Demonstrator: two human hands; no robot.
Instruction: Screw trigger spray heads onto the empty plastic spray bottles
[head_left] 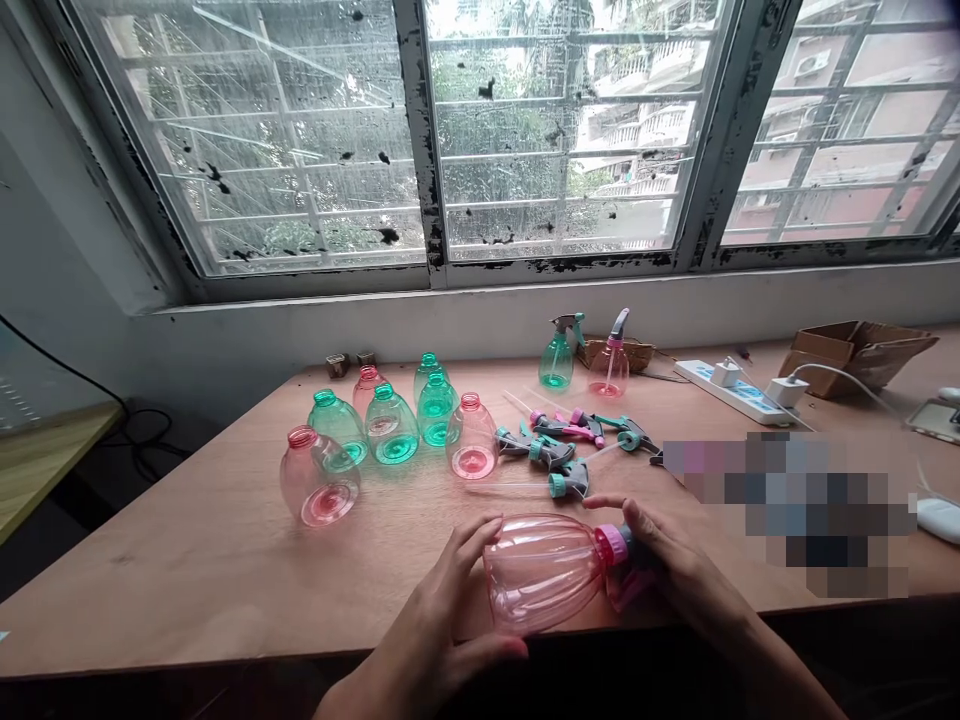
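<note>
A clear pink spray bottle [544,575] lies on its side in the air near the table's front edge, base to the left. My left hand [442,605] holds its base end, fingers above and thumb below. At the neck, with its pink collar, my right hand [679,565] is closed around the grey and pink trigger head, which it partly hides; its index finger sticks out. Just beyond lie several loose trigger spray heads [551,450] with thin tubes. To their left stand several bottles without heads, among them a pink bottle [472,440] and a green bottle [392,425].
Against the wall stand a green spray bottle [557,358] and a pink spray bottle [609,365], both with heads on. A white power strip [735,390] with plugs and cables lies at the right, near an open cardboard box [855,355]. The right side is partly blurred out.
</note>
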